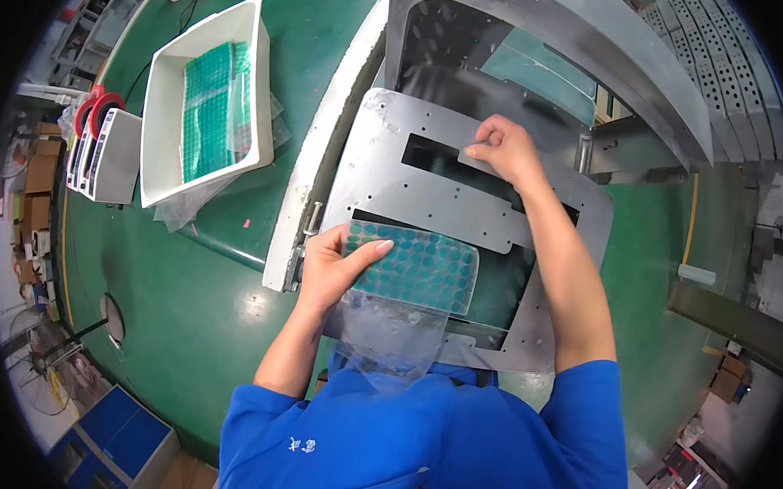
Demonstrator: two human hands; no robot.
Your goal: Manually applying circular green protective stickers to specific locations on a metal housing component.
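Left hand grips a sheet of green dots while the right works over a metal panel.
Nearest, a clear plastic bag (392,332) hangs under the sheet of green dots (421,272), which the left hand (329,264) clasps, thumb on top, over the metal panel (369,160). Farther up, the right hand (505,153) curls thumb to forefinger by a slot; whether anything is pinched, I cannot tell. The step seems to be fingertip placing or pressing; the next move calls for a steady sheet and careful aim. Beyond, left, stands a white bin (264,90).
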